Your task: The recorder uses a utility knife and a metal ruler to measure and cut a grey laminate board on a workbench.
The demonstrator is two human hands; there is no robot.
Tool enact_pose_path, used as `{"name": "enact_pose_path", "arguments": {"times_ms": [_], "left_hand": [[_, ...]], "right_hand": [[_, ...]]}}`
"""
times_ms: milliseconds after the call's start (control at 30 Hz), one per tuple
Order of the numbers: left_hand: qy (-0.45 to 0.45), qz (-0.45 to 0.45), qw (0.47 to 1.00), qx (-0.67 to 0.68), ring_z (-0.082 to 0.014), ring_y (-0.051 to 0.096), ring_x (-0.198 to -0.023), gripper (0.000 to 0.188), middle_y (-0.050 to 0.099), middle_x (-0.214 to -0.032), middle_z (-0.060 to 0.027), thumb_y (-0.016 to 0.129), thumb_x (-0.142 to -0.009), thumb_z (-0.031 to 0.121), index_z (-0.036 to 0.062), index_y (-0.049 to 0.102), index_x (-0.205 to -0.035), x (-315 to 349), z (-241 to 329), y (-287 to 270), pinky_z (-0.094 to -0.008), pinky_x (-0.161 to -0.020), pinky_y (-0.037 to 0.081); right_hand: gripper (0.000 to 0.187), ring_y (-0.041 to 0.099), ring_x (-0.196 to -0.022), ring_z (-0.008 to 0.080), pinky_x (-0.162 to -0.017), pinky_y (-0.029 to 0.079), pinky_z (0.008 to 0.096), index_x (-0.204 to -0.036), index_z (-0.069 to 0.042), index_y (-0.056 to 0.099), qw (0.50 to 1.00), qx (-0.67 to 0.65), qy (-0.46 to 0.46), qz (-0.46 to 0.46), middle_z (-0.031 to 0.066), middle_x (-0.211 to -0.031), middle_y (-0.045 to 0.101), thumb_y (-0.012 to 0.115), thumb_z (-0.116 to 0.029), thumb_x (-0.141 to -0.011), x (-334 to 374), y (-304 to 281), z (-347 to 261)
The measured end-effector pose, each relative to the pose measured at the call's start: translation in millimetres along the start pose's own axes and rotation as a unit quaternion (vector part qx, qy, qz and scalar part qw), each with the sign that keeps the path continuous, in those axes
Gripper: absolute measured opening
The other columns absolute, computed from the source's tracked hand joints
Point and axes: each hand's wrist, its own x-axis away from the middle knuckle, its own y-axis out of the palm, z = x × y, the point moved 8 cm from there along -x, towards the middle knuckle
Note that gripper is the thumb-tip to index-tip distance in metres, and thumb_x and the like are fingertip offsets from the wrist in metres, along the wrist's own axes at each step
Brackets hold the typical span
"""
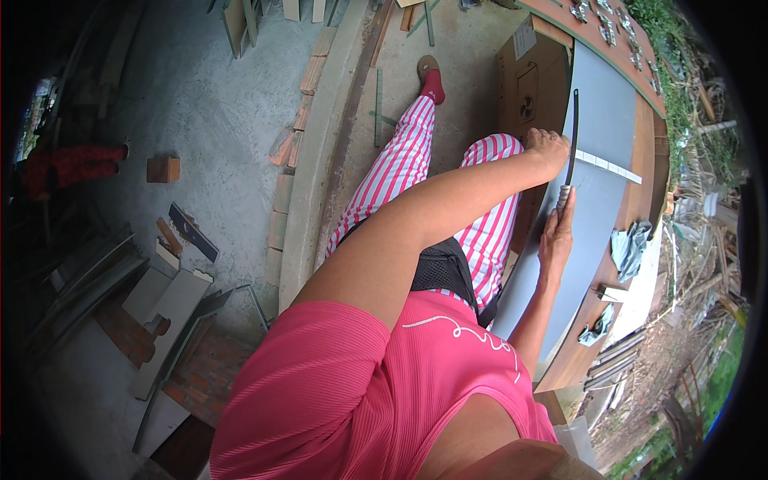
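Note:
A grey panel point(602, 88) lies on a wooden board to my right. Across it runs a narrow white strip point(610, 166) with marks along it. My left hand point(549, 152) is closed at the panel's near edge, by the strip's end; whatever its fingers hold is hidden. Closer to my body, my right hand point(558, 232) grips the pale wrapped handle of a long thin black tool point(574, 132), perhaps a hacksaw seen edge-on. Its black length points away from me, past my left knuckles and over the strip's near end.
A cardboard box point(524, 76) stands beneath the panel's far end. Crumpled blue-grey cloths point(632, 248) lie on the wooden board point(572, 344). Metal pieces rest on a reddish board point(620, 36) beyond. Left are a brick-edged step point(282, 196), a loose brick point(163, 170) and stacked offcuts point(172, 320).

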Motion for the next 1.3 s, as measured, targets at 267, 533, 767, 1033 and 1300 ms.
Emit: {"name": "enact_pose_path", "arguments": {"times_ms": [267,533,767,1033,1300], "left_hand": [[0.015,0.000,1.000,0.004,-0.0287,0.058,-0.094,0.029,0.059,-0.099,-0.0159,0.057,-0.075,0.007,0.0001,0.054,-0.103,1,0,-3,-0.0412,-0.076,0.042],[-0.001,0.007,1.000,0.008,-0.0286,0.058,-0.094,0.029,0.059,-0.099,-0.0159,0.058,-0.075,0.009,0.0007,0.053,-0.103,1,3,-4,-0.0412,-0.076,0.042],[-0.005,0.000,1.000,-0.005,-0.0287,0.058,-0.094,0.031,0.059,-0.098,-0.0161,0.059,-0.074,0.008,0.0002,0.053,-0.103,1,-1,-1,-0.0410,-0.076,0.042],[-0.002,0.002,1.000,-0.005,-0.0290,0.058,-0.095,0.030,0.059,-0.099,-0.0160,0.059,-0.074,0.008,0.0003,0.053,-0.102,0,0,-2,-0.0412,-0.076,0.042],[-0.008,0.002,1.000,-0.006,-0.0285,0.058,-0.095,0.028,0.059,-0.100,-0.0160,0.057,-0.076,0.009,0.0010,0.053,-0.103,-1,4,-1,-0.0424,-0.077,0.041]], "right_hand": [[0.057,0.063,-0.085,0.0276,-0.068,0.047,0.0379,-0.139,-0.034,0.017,0.999,0.033,0.019,-0.023,0.0187,-0.111,0.058,0.040,-0.011,-0.092,48,-10,22],[0.056,0.062,-0.089,0.0298,-0.069,0.047,0.0397,-0.138,-0.034,0.019,1.000,-0.017,0.016,-0.010,0.0196,-0.111,0.057,0.040,-0.012,-0.092,-19,3,2],[0.056,0.062,-0.090,0.0302,-0.069,0.047,0.0399,-0.139,-0.033,0.018,1.000,0.005,0.018,-0.024,0.0189,-0.111,0.057,0.040,-0.012,-0.092,20,-4,13],[0.055,0.063,-0.082,0.0241,-0.066,0.046,0.0382,-0.139,-0.033,0.019,1.000,0.001,0.016,-0.016,0.0182,-0.107,0.059,0.040,-0.013,-0.092,30,-5,17],[0.054,0.063,-0.076,0.0242,-0.065,0.046,0.0386,-0.139,-0.033,0.020,1.000,-0.014,0.009,0.005,0.0193,-0.101,0.061,0.040,-0.014,-0.092,-14,0,-1]]}}
